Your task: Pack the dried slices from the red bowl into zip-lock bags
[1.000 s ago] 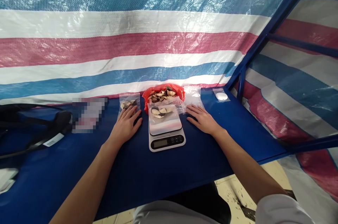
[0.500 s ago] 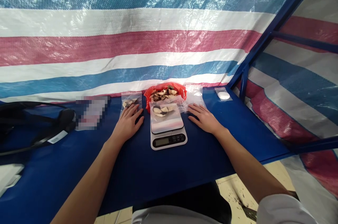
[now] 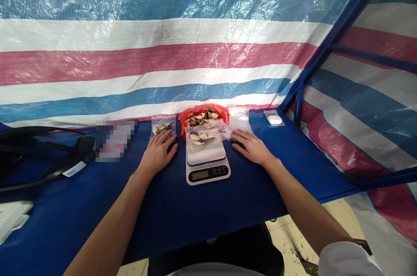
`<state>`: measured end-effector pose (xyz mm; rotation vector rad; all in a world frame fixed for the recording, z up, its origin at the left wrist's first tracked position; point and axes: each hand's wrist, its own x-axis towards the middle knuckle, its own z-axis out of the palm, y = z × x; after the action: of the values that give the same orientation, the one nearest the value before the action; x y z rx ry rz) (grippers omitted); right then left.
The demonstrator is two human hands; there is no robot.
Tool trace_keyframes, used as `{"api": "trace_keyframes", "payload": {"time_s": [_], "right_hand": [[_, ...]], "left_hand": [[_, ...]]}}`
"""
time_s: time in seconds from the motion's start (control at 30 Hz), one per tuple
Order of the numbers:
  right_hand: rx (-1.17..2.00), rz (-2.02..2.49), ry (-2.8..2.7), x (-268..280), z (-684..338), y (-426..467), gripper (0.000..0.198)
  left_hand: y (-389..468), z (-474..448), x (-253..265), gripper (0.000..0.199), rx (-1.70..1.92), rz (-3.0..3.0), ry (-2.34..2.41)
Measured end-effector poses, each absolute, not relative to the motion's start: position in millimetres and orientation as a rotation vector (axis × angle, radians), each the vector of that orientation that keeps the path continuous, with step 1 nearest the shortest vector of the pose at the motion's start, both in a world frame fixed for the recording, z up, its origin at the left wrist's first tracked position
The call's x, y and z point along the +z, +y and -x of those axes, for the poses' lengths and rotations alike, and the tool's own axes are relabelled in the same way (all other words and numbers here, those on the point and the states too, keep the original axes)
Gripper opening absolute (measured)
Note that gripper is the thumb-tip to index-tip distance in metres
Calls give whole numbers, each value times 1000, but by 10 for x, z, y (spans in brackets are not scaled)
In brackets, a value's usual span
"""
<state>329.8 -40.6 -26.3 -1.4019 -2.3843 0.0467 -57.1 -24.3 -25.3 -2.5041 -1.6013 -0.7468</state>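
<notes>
My left hand [image 3: 159, 151] lies flat, fingers stretched, over the near edge of a small clear zip bag [image 3: 163, 120] with dark and pale slices in it. To its right stands a white kitchen scale [image 3: 208, 175] with a dark display. A clear bag holding a few slices [image 3: 198, 138] rests on the scale's plate. Behind the scale, a red plastic bag [image 3: 224, 112] gapes around a heap of similar slices [image 3: 203, 117]. My right hand [image 3: 250, 146] is also flat with fingers apart, at the near edge of another clear plastic bag [image 3: 240, 119].
A blue table [image 3: 208, 219] runs below a striped tarp wall. On the left lie a black strapped item [image 3: 78, 150], a blurred-out packet [image 3: 117, 141] and a white object [image 3: 13, 217]. A white oval piece in a small bag [image 3: 275, 120] lies right, near the blue metal frame [image 3: 298, 98].
The view has shifted slightly. Both hands, the scale and the bags keep their places on the table.
</notes>
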Motion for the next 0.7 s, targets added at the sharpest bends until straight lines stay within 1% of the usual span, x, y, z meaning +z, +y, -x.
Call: {"api": "trace_keyframes", "payload": {"time_s": [0.17,0.3,0.4,0.53,0.7], "right_hand": [[196,1386,-2167,-147,-3273,-421,41],[470,1323,-1842,-15,-3160,-358,39],[654,1284,-1612,60,-3003,-243,42],[898,1181,-1341,63,-2799,-98,47],[1097,1126,-1207,-2,-2712,-74,49]], "left_hand": [[-267,479,-101,42,-908,2446,-1585],[-250,259,109,38,-1110,2486,-1509],[-199,59,213,38,-1224,2559,-1425],[-128,-103,153,37,-1329,2664,-1329],[-134,-125,-31,31,-1396,2752,-1206]]}}
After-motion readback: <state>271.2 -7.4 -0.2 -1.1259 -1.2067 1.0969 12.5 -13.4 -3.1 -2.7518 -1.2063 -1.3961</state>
